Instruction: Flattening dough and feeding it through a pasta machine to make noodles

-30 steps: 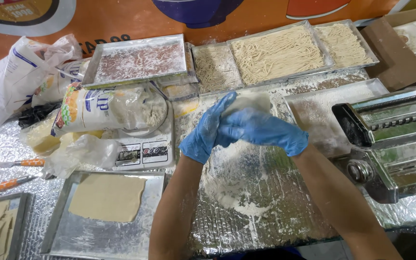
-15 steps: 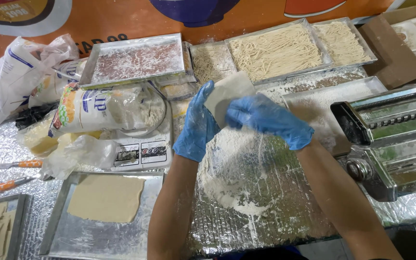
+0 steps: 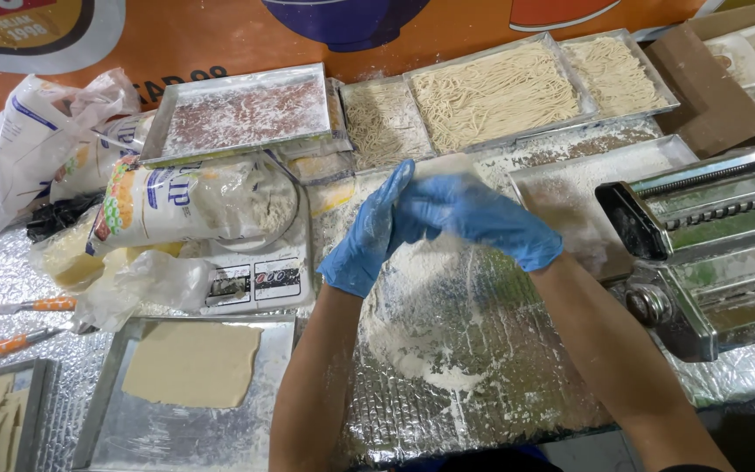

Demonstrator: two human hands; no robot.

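Both hands wear blue gloves and meet at the middle of the frame, above a floured patch of the foil-covered worktop (image 3: 500,385). The left hand (image 3: 369,232) stands on edge with its fingers straight and close together, pointing toward the upper right. The right hand (image 3: 482,218) lies across it, fingers curled toward the left hand's palm. Between them sits a pale piece of dough (image 3: 452,166), of which only the top edge shows above the gloves; both hands press against it, but how firmly they grip it I cannot tell. A heap of loose flour (image 3: 421,323) lies on the foil directly below the hands.

At the right edge stands a shiny metal pasta roller (image 3: 709,236). Along the top of the frame are metal trays, the widest one holding cut noodles (image 3: 495,92), and to the left of them a floured tray (image 3: 242,114) resting higher than the rest. Left of centre a printed bag of flour (image 3: 185,201) lies on its side over a small scale (image 3: 255,280). In the lower left a tray (image 3: 133,428) carries a flat sheet of dough (image 3: 194,363). Two orange-handled knives (image 3: 19,323) lie at the left edge, one above the other
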